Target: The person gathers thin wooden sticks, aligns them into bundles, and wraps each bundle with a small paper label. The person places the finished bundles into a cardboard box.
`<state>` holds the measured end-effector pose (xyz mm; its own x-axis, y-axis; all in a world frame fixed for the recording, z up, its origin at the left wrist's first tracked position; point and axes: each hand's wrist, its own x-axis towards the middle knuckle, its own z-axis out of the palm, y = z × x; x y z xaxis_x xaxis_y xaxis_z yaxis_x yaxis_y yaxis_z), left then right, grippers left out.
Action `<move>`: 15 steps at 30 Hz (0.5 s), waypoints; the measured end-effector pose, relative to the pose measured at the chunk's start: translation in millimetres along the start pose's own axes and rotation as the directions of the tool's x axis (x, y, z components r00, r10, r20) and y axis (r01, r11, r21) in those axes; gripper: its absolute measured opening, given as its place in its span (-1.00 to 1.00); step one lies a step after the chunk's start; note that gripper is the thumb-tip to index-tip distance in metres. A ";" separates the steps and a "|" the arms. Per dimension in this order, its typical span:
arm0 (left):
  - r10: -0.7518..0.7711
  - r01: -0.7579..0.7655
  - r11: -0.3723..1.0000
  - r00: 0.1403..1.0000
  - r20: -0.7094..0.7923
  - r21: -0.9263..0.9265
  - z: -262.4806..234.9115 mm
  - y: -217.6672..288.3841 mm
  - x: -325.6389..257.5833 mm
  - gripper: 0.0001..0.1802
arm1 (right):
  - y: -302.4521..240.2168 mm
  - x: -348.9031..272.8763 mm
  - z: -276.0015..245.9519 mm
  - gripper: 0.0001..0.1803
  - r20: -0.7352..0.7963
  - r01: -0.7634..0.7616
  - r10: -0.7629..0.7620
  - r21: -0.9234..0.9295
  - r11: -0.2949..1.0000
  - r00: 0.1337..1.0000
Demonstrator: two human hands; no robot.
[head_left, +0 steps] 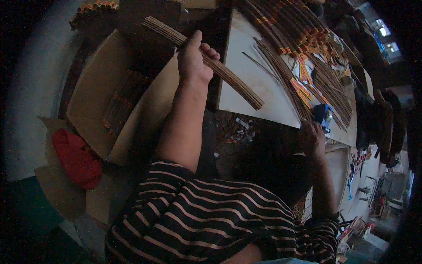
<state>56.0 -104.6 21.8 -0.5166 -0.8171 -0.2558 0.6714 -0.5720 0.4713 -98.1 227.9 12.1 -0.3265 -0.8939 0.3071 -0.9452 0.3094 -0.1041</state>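
Note:
My left hand [196, 59] is closed round the middle of a bundle of thin brown incense sticks [235, 82]. The bundle slants from upper left down to the right, over the corner of a white table [239, 94]. My right hand [313, 137] is at the table's near edge with its fingers curled; what they hold, if anything, is hidden in shadow. Just beyond it stands a blue tape dispenser [324, 115]. Loose incense sticks [281, 72] lie on the table, some ending close to my right hand, with red and yellow labels [301, 90] among them.
Many banded bundles [281, 22] are stacked at the table's far side. To my left is an open cardboard box [94, 94] with dark bundles [123, 101] inside. A red cloth-like thing [77, 158] lies by it. Scraps [237, 127] litter the floor below the table.

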 end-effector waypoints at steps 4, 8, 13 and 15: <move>-0.124 0.131 0.991 0.966 0.228 -0.012 7.3 -13.6 -15.7 -0.72 | 19.8 31.5 22.6 -0.86 0.006 -0.039 0.040 -0.096 0.995 0.999; -0.237 0.247 0.969 0.892 0.385 0.024 16.2 -31.4 -26.9 -0.71 | 74.7 37.7 68.6 -0.88 0.022 -0.134 0.137 -0.110 0.985 0.990; -0.274 0.267 0.961 0.864 0.422 0.077 14.7 -34.0 -30.0 -0.70 | -4.8 74.7 26.2 -0.84 -0.111 -0.119 0.106 -0.121 0.986 0.988; -0.264 0.251 0.964 0.833 0.486 0.092 15.0 -38.2 -35.1 -0.70 | -47.2 87.7 14.6 -0.74 -0.052 -0.211 0.230 0.235 0.949 0.972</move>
<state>40.5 -52.9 25.4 -0.8659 -0.4949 0.0731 0.4681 -0.7499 0.4675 -82.1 130.2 30.1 -0.5342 -0.7808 0.3241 -0.8281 0.4062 -0.3863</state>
